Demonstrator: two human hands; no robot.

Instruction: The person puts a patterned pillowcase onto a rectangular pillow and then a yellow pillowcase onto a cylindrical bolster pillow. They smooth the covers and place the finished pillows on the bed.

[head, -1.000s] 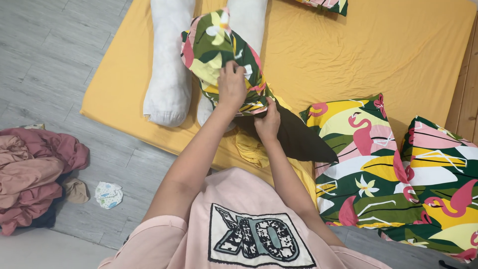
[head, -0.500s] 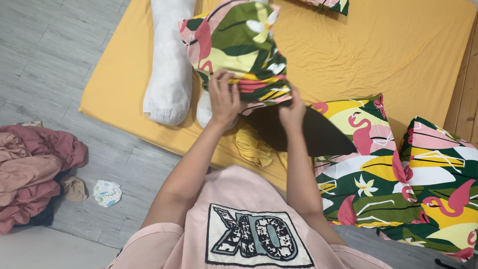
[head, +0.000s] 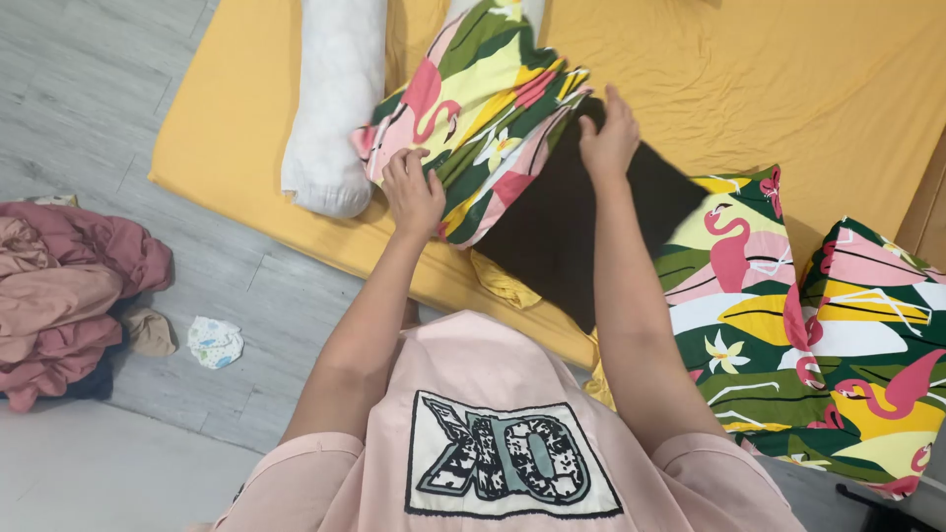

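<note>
A yellow mattress (head: 788, 79) fills the far side. On it, at centre, lies a flamingo-print cover (head: 483, 118), bunched over a dark pillow (head: 572, 227). Far left lies a white bolster (head: 335, 99). The left hand (head: 412, 192) pinches the cover's near edge; the right hand (head: 609, 138) grips its open edge.

The bunched flamingo-print pillowcase (head: 483, 108) looks like smooth, matt woven cloth with a plain dark lining, the yellow sheet (head: 788, 79) at twelve o'clock is soft, creased matt fabric, the white bolster (head: 335, 99) at eleven is faintly textured cloth, and the floor (head: 89, 99) at nine is matt grey wood-grain plank.
</note>
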